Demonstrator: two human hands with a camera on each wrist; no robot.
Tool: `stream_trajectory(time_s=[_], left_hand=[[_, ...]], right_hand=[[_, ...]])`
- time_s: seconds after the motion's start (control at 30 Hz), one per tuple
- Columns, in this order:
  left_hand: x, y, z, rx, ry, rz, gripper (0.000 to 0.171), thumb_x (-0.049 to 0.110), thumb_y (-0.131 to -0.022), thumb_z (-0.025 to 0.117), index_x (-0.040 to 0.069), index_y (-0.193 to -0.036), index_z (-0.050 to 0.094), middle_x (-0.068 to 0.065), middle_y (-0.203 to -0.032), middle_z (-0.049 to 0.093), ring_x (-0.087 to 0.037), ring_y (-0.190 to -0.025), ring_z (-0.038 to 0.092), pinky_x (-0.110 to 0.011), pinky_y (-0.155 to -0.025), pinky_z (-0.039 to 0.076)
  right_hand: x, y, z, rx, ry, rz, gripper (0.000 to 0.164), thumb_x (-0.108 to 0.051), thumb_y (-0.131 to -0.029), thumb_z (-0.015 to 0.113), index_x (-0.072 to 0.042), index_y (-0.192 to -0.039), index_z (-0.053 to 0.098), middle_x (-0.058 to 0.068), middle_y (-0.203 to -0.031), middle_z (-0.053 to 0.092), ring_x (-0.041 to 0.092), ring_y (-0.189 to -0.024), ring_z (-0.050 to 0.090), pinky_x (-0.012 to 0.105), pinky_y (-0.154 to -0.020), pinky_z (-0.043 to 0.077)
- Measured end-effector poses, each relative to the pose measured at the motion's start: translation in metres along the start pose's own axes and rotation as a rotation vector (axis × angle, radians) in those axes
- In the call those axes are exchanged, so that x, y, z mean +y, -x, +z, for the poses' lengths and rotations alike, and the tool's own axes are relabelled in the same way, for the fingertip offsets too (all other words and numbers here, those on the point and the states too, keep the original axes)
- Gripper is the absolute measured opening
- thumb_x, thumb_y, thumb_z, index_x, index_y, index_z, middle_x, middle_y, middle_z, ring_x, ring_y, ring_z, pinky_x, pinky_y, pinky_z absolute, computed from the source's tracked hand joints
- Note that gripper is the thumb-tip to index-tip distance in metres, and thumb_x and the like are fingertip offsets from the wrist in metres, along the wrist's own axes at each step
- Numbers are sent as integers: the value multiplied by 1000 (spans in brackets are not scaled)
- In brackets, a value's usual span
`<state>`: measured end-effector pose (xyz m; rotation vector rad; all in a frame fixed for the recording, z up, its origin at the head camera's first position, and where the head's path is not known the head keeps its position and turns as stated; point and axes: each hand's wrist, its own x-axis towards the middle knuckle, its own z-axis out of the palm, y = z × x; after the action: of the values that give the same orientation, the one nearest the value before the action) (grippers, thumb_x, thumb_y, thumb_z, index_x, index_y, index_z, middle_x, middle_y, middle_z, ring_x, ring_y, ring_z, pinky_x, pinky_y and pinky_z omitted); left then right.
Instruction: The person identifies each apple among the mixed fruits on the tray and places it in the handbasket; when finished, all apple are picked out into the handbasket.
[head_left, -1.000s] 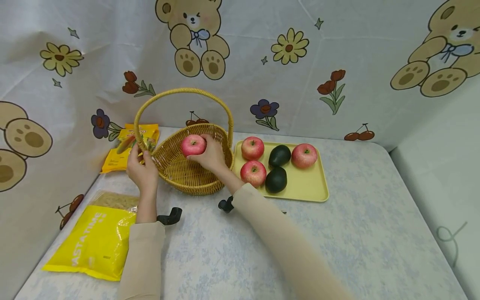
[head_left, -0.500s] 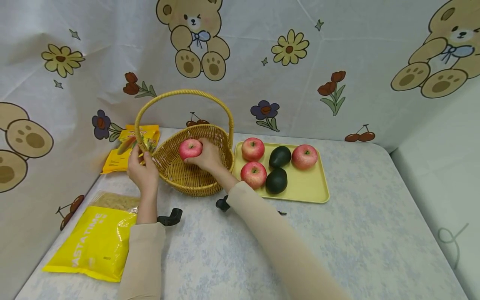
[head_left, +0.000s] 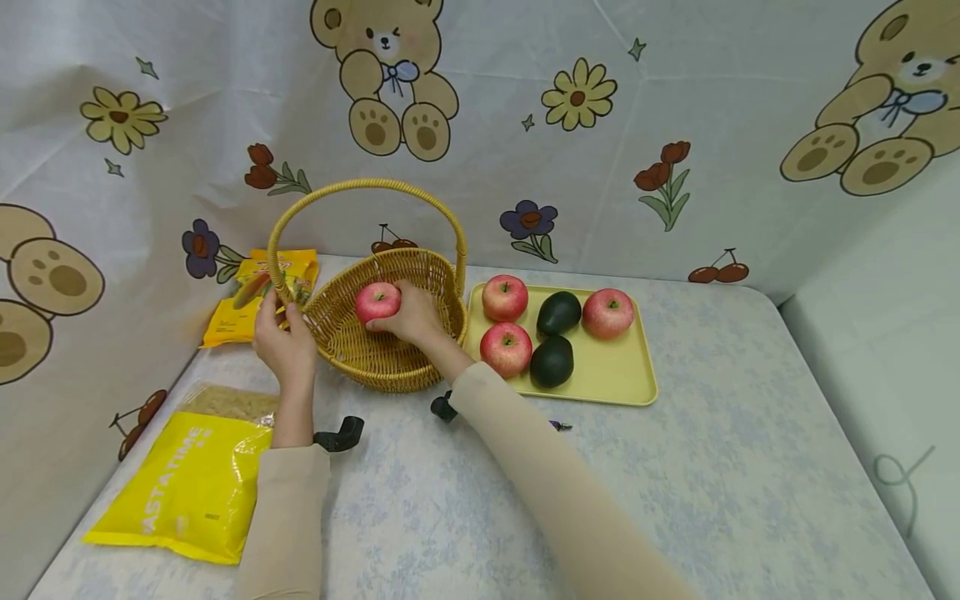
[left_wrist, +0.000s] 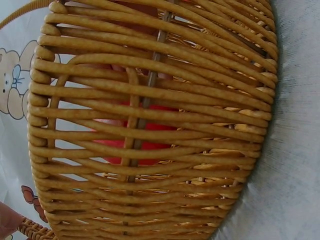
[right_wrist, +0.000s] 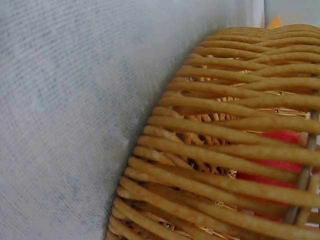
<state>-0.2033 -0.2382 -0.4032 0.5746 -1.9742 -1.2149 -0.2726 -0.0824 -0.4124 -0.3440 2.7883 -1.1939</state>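
Note:
A yellow wicker basket (head_left: 352, 350) with a tall arched handle stands on the table. My left hand (head_left: 287, 343) grips the handle's lower left end. Inside the basket, my right hand (head_left: 416, 317) holds a red apple (head_left: 377, 303) from its right side, with the thumb in front. The left wrist view looks through the basket's woven side (left_wrist: 200, 95), and the apple (left_wrist: 157, 116) shows red behind the strands. From the right wrist the apple (right_wrist: 270, 169) is likewise partly hidden by the weave. Whether it touches the basket's bottom I cannot tell.
Right of the basket, a pale yellow tray (head_left: 615, 375) carries several red apples and two dark green avocados (head_left: 559, 313). A yellow pasta bag (head_left: 191, 483) lies at the front left. Behind the left hand lies another yellow packet (head_left: 225, 321).
My right hand has moved slightly left and down with the apple, deeper into the basket. The left hand has stayed at the handle.

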Motion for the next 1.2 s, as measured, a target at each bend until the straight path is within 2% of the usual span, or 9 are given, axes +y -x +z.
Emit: stream_trajectory(time_s=[0.27,0.37,0.63,0.97,1.2], left_hand=[[1,1,0,2,10,19,33,6,-99,50,5,-130,62,-20,-123,63,-37,-105,63,-45,-89,49],[2,1,0,3,13,18,33,5,-99,50,5,-130,62,-20,-123,63,-38,-106,62,-47,-93,49],[1,1,0,2,9,16,34,5,-99,49,6,-131,62,-20,-124,63,-37,-106,62,-47,-92,49],[0,1,0,0,9,30,33,6,-100,49,5,-130,62,-21,-123,63,-37,-106,62,-48,-93,50],[0,0,0,0,10,33,32,7,-100,50,5,-129,63,-21,-122,63,-38,-105,62,-47,-94,50]], right_hand=[[1,-5,1,-1,42,7,80,-39,-73,85,-7,-137,50,9,-129,62,27,-124,55,37,-101,48],[1,-6,2,0,48,12,78,-39,-73,85,-6,-135,51,9,-127,63,26,-121,57,36,-99,49],[-1,-4,1,-19,28,16,65,-35,-83,78,-5,-134,53,10,-129,62,25,-123,54,36,-103,47],[-1,-3,1,-33,13,27,67,-35,-84,76,-6,-138,50,11,-133,59,27,-129,49,37,-106,45],[-2,-2,1,-35,16,32,67,-34,-84,77,-6,-138,49,10,-134,58,26,-127,51,37,-104,47]])
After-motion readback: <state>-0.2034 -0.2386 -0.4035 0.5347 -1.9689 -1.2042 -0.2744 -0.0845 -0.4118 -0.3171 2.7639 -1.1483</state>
